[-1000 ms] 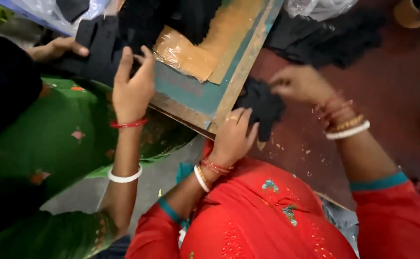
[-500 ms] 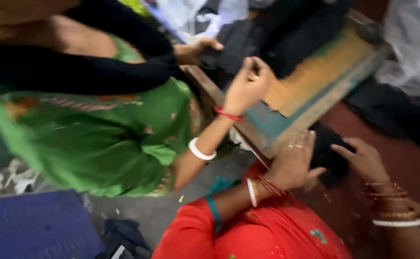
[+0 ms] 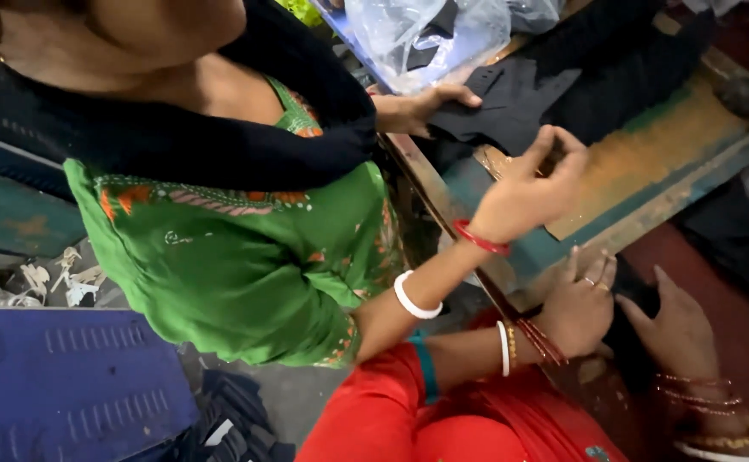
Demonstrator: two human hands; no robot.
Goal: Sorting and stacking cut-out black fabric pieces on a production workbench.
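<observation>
The person in red sleeves holds a small black fabric piece (image 3: 627, 299) between both hands, at the near edge of the worn wooden worktop (image 3: 648, 171). The left hand (image 3: 578, 310) lies flat on the piece with the fingers spread, pressing its left part. The right hand (image 3: 680, 329) is open and touches the right side; it does not close around the piece. The piece lies directly between the hands, so both are equally near; its long axis cannot be told. Farther along the worktop, a co-worker's hand (image 3: 524, 192) pinches another black cloth (image 3: 511, 107).
</observation>
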